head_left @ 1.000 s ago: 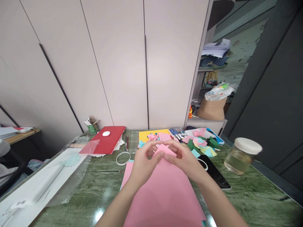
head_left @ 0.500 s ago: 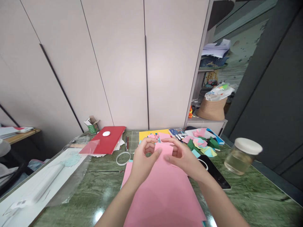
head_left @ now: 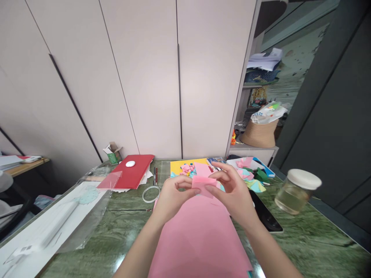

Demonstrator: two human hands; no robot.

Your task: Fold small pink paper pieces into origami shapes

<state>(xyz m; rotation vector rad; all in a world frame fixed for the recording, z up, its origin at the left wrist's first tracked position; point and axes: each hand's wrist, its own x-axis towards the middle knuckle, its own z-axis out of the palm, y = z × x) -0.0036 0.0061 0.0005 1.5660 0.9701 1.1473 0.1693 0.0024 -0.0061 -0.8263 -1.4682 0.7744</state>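
Observation:
A small pink piece of paper [head_left: 204, 181] is held up between both hands, its upper part bent over into a fold. My left hand [head_left: 177, 195] pinches its left side between thumb and fingers. On the right side, my right hand [head_left: 232, 189] grips it with the thumb in front, while some fingers are raised behind. Below the hands lies a large pink sheet [head_left: 199, 243], with a blue-green edge showing under its lower right corner. Behind the hands, small coloured paper pieces [head_left: 188, 169] rest on a yellow sheet [head_left: 178, 165].
To the right are crumpled paper scraps [head_left: 257, 181], a black tablet [head_left: 269, 216] and a lidded jar of liquid [head_left: 297, 193]. On the left lie a tape roll [head_left: 151, 194], pens [head_left: 155, 175], a red folder [head_left: 133, 172] and a plastic-covered drawing [head_left: 63, 216].
The small pink paper has gone from standing flat to bent over at its top, looking shorter. My right hand has shifted slightly right, its fingers lifting and spreading.

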